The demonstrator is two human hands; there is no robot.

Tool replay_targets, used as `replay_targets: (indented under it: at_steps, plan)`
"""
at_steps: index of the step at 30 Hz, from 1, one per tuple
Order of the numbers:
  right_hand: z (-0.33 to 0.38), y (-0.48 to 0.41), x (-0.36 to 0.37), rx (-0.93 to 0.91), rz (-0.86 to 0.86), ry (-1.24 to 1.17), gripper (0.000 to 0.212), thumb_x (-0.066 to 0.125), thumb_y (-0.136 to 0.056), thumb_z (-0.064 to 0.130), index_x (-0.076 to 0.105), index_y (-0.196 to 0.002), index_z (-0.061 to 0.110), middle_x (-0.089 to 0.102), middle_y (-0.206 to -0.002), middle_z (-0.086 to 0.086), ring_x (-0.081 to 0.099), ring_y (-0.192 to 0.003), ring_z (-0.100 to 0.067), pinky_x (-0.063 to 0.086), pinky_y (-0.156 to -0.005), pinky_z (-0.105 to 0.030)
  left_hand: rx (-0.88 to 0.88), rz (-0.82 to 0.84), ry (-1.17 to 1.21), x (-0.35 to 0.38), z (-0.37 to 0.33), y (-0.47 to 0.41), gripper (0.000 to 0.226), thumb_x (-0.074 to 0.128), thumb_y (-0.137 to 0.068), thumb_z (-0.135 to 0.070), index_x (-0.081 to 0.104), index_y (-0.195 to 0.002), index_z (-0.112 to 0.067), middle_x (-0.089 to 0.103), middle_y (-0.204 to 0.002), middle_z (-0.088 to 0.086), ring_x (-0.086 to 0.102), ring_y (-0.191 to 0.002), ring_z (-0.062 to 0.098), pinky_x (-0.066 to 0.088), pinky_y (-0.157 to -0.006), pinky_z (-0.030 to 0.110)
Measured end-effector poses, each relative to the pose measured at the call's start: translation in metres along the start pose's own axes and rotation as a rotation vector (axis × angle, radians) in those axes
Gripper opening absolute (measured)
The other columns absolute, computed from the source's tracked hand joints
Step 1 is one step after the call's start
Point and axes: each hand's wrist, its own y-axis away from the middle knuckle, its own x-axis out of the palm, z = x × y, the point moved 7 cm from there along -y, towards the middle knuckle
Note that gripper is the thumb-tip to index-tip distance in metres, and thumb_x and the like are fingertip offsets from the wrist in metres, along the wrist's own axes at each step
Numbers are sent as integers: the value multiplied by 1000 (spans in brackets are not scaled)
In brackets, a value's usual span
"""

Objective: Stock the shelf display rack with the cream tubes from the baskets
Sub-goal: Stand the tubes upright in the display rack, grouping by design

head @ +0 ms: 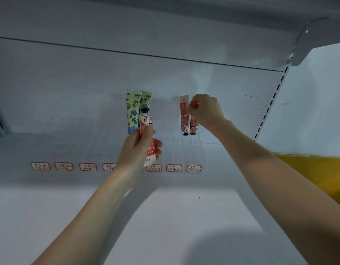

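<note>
A clear display rack (184, 150), divided into small square cells, is set on the white shelf (165, 217) toward its back edge. A row of red-bordered labels (174, 167) is fixed along the rack's front edge; the handwriting on them is too small to be read.

Two green floral tubes (133, 109) are stood side by side in the back row, near the middle of the rack. Toward the rack's back right corner two more tubes are stood cap down, touching each other. The left pink tube (185, 115) is left free. The right pink tube (194, 125) is pinched near its crimped top end by the right hand (205, 109), whose fingers are curled in over it from the right. Its black cap is level with its neighbour's, but whether it is fully seated in a cell cannot be told.

A third pink tube (147, 121) is gripped by the left hand (140, 150) and held upright, black cap up, over the middle of the rack and just in front of the green floral tubes. The fingers are wrapped round its lower half, with the thumb laid on its front.

A slotted upright (270, 104) is seen at the shelf's back right corner, and a yellow surface (308, 169) beyond its right edge.
</note>
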Motion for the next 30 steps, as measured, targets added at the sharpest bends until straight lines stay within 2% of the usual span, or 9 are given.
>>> replay_targets:
  at_steps: [2, 4, 7, 10, 12, 15, 18, 23, 30]
  plan:
    - [3, -5, -6, -24, -65, 12, 17, 51, -89, 16, 65, -92, 7, 66, -93, -9, 62, -86, -26, 51, -73, -33, 0, 1, -3, 0, 0, 0, 23, 43, -96, -35, 55, -89, -17, 65, -71, -1, 61, -52, 7, 51, -63, 29]
    - [15, -14, -14, -107, -119, 82, 21, 52, -91, 23, 65, -99, 8, 65, -102, -8, 58, -98, -25, 46, -80, -32, 3, -1, -11, 0, -1, 1, 22, 43, -96, -35, 55, -88, -17, 65, -71, -1, 61, -52, 6, 51, -62, 28]
    - [22, -31, -7, -132, 11, 275, 34, 56, -89, 38, 60, -113, 16, 62, -112, -2, 50, -111, -23, 38, -91, -34, 4, -2, -36, 0, 0, 1, 22, 42, -96, -35, 54, -88, -18, 65, -72, -1, 61, -53, 6, 51, -64, 28]
    - [14, -41, 15, -6, 220, 257, 42, 65, -80, 43, 59, -109, 13, 59, -94, -1, 55, -96, -23, 39, -88, -35, 6, 0, -41, 1, 0, 1, 22, 42, -97, -33, 54, -88, -17, 64, -71, -1, 60, -53, 6, 50, -63, 28]
    - [11, -45, 21, 36, 275, 203, 41, 72, -76, 37, 60, -102, 9, 56, -86, -1, 58, -90, -25, 45, -86, -37, 6, -5, -32, 0, 0, 1, 22, 42, -98, -32, 53, -88, -16, 64, -70, 0, 59, -51, 6, 50, -61, 28]
    - [15, -47, 15, 12, 290, 137, 40, 76, -73, 32, 63, -103, 9, 57, -87, -2, 57, -85, -24, 49, -88, -40, 7, -10, -39, -1, 0, 0, 22, 42, -97, -32, 53, -88, -16, 64, -72, 1, 59, -52, 6, 50, -62, 28]
    - [17, -47, 2, -58, 254, 93, 37, 76, -74, 32, 64, -101, 9, 56, -88, 0, 53, -84, -20, 46, -84, -36, -1, -2, -37, 1, 0, 0, 22, 43, -97, -33, 54, -88, -16, 64, -72, 1, 60, -52, 7, 49, -62, 29]
    - [23, -36, -5, -157, 261, 200, 40, 72, -77, 33, 59, -109, 13, 51, -96, 2, 49, -92, -20, 35, -89, -37, -7, 7, -50, 4, 2, 2, 21, 43, -96, -33, 54, -90, -17, 64, -71, 0, 59, -52, 7, 49, -58, 25]
    - [30, -35, -1, -201, 358, 322, 31, 74, -75, 35, 62, -95, 15, 57, -88, -1, 52, -87, -22, 33, -83, -36, -4, -13, -72, 1, 2, 2, 21, 42, -97, -33, 55, -88, -19, 65, -73, 1, 60, -51, 5, 49, -60, 25]
